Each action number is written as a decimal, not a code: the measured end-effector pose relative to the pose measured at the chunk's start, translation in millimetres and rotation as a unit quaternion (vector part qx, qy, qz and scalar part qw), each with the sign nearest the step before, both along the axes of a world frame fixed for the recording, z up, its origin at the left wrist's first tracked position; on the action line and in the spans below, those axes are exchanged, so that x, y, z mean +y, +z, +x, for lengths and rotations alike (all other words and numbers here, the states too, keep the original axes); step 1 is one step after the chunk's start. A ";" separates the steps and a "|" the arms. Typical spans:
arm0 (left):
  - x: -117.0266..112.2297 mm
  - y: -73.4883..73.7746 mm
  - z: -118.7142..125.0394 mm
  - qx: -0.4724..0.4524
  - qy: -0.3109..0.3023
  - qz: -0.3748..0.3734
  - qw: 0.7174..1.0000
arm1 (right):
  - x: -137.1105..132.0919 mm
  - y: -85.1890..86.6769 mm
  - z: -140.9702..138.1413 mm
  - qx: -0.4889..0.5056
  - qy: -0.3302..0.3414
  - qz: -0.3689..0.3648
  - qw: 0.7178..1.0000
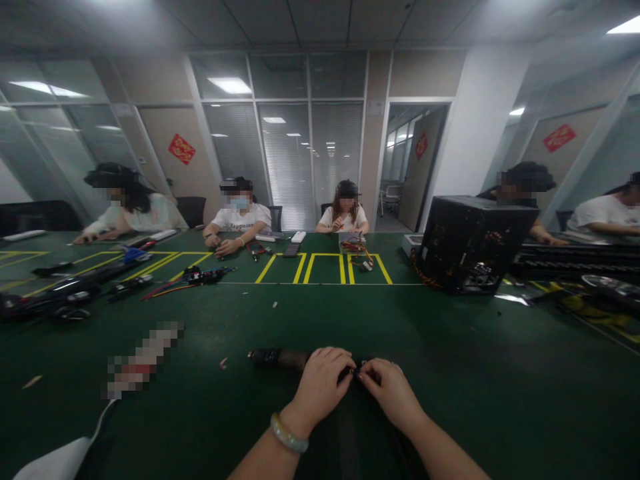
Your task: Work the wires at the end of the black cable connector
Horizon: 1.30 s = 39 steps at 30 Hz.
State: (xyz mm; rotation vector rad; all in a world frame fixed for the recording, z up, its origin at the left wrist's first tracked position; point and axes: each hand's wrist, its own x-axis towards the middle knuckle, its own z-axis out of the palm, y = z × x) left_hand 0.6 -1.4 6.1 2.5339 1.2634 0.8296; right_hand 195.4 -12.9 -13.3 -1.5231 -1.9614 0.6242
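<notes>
A dark rod-shaped device (287,359) lies crosswise on the green table in front of me. A small metal tip shows at its left end, and the middle looks brownish. My left hand (323,380) is closed over its right part, thumb and forefinger pinched together. Just to the right, my right hand (393,390) is closed too, its fingertips meeting those of the left at a small dark part too hidden to name. The device's right end is mostly covered by my fingers.
A blurred-out flat item (145,360) with a white cord lies left. Black scooter-like parts (70,287) and a wire bundle (200,275) are beyond it. A black computer case (475,247) stands right, with more parts beside it. Several people sit across the green table (225,420).
</notes>
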 end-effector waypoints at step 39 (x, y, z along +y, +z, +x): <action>3.2 -9.3 -0.8 0.000 -0.001 0.002 1.000 | -0.9 3.5 -0.5 -0.010 0.007 0.014 1.000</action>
